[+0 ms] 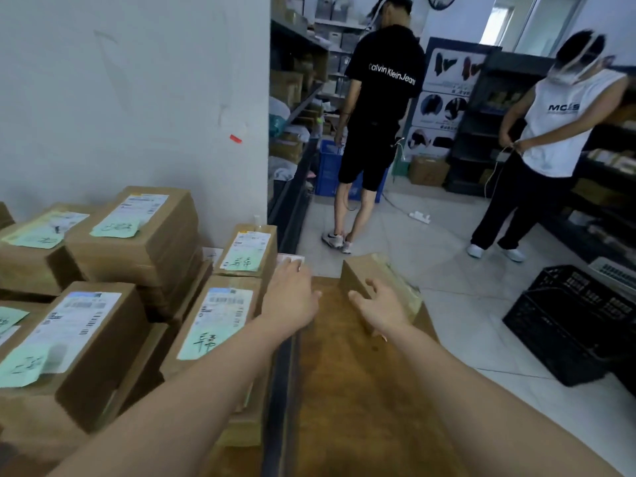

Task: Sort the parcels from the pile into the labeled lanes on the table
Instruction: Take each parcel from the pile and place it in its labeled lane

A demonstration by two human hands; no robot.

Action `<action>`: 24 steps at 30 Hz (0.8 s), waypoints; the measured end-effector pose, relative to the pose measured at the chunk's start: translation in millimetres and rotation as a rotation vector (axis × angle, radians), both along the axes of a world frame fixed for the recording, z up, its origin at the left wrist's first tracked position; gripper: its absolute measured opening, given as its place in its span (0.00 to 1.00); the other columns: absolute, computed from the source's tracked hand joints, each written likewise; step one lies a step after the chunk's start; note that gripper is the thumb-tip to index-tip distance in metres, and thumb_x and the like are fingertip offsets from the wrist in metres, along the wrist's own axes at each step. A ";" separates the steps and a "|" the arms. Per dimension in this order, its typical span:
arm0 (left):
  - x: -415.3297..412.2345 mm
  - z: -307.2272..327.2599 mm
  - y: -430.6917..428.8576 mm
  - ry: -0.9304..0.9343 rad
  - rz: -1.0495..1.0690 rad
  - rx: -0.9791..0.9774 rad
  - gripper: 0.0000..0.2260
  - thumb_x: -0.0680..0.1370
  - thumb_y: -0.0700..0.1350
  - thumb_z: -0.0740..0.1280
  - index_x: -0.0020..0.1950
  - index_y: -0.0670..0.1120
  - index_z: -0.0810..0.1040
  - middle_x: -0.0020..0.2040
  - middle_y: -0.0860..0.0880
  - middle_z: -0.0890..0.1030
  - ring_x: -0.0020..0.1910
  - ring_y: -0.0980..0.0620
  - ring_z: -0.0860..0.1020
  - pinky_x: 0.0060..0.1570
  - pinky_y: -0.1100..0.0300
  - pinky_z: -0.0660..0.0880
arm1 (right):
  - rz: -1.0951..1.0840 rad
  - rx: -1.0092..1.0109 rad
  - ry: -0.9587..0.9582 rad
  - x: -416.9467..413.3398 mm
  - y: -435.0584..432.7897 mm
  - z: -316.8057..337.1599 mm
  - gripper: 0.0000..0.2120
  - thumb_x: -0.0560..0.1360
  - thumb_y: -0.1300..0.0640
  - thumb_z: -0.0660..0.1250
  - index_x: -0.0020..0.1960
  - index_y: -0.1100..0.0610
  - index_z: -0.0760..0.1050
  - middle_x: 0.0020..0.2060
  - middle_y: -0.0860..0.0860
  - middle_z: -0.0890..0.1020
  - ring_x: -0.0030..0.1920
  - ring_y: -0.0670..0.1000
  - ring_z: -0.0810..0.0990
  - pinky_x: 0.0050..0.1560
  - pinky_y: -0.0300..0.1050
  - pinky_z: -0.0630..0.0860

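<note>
Several brown cardboard parcels with white shipping labels and green handwritten slips are stacked on the left, among them a near parcel [220, 321] and a far one [249, 251]. One brown parcel [368, 270] stands alone at the far end of the wooden table [344, 373]. My right hand [382, 309] reaches onto this parcel's near side with spread fingers; whether they grip it is unclear. My left hand [292, 294] hovers open beside the stacked parcels, near a white paper [292, 259] at the table's far edge.
A white wall rises behind the stacks. A black plastic crate [571, 321] sits on the tiled floor to the right. Two people [375, 125] [543, 149] stand in the aisle beyond the table, between storage shelves. A blue crate [330, 170] is on the floor.
</note>
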State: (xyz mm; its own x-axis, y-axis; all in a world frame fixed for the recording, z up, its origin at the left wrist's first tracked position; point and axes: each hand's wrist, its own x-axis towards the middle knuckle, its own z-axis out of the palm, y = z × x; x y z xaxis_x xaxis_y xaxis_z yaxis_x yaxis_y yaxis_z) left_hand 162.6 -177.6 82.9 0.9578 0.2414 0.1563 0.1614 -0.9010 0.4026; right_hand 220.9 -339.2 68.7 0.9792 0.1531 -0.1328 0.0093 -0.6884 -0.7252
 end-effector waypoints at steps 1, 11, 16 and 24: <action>9.8 -5.5 -13.6 0.026 -0.018 0.017 0.26 0.79 0.51 0.63 0.74 0.42 0.63 0.74 0.44 0.65 0.75 0.45 0.58 0.73 0.52 0.57 | 0.003 -0.043 -0.004 9.5 -13.1 -0.4 0.31 0.79 0.44 0.66 0.78 0.55 0.63 0.75 0.54 0.69 0.72 0.58 0.71 0.67 0.52 0.73; 98.5 -77.3 -100.0 0.228 -0.029 0.071 0.24 0.77 0.48 0.67 0.71 0.45 0.67 0.72 0.45 0.68 0.75 0.45 0.60 0.72 0.51 0.60 | 0.055 -0.347 -0.012 104.9 -103.3 -43.7 0.34 0.73 0.42 0.71 0.74 0.54 0.67 0.68 0.57 0.73 0.69 0.59 0.71 0.67 0.52 0.71; 130.7 -103.8 -115.4 0.310 -0.001 0.069 0.20 0.77 0.48 0.68 0.67 0.46 0.71 0.67 0.46 0.72 0.70 0.46 0.66 0.68 0.51 0.67 | 0.085 -0.367 0.023 138.9 -112.3 -71.6 0.37 0.71 0.42 0.72 0.75 0.51 0.65 0.69 0.55 0.71 0.70 0.58 0.70 0.68 0.55 0.71; 156.3 -129.3 -129.0 0.416 0.030 -0.210 0.18 0.75 0.43 0.66 0.64 0.46 0.68 0.58 0.45 0.77 0.57 0.47 0.75 0.58 0.51 0.74 | 0.133 -0.146 0.097 162.1 -116.1 -109.9 0.48 0.67 0.42 0.76 0.79 0.46 0.55 0.71 0.55 0.67 0.71 0.59 0.68 0.70 0.60 0.69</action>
State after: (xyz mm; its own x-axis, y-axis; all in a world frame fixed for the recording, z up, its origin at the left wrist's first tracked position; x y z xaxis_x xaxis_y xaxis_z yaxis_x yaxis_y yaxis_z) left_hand 318.9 -306.6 -46.4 0.9208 0.2555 -0.2946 0.3726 -0.7993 0.4715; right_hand 383.0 -455.3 -41.1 0.9332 0.2525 -0.2556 0.0422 -0.7834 -0.6200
